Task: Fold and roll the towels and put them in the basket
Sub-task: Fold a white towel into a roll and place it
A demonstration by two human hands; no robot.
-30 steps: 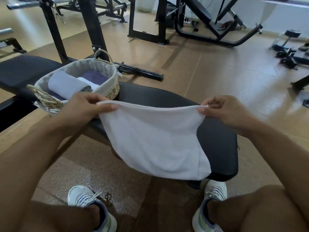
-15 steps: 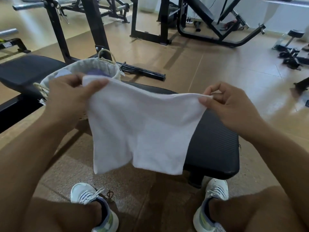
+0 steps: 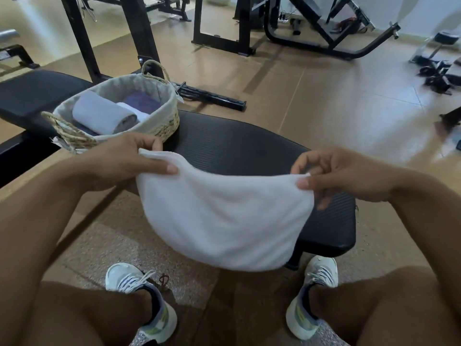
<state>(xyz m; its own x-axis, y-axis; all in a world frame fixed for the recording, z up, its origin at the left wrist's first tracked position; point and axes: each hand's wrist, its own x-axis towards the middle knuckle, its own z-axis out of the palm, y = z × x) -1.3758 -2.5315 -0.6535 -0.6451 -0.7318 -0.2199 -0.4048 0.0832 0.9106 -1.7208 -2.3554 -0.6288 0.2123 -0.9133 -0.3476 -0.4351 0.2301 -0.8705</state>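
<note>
A white towel [image 3: 224,216] is held up by its top corners above the near end of the black padded desk [image 3: 249,146], its body sagging in a curve toward the floor. The left corner is pinched between thumb and fingers [image 3: 169,168] of the left hand [image 3: 124,163]; the right corner is pinched by the right hand [image 3: 344,176], whose other fingers are loosely curled.

Since each grip covers only a corner, one could slip and the towel drop onto the floor [image 3: 324,96] between the shoes [image 3: 139,295]. With the slack in the upper edge, an uneven fold is likely, and then a loose roll.

The lined wicker basket [image 3: 164,121] stands on the desk just beyond the left hand, already holding a grey rolled towel [image 3: 104,113], a white one [image 3: 136,112] and something purple [image 3: 142,101]. Little room seems left. The clearest opening appears to be on its far right side. Gym frames [image 3: 139,33] stand behind, well apart.
</note>
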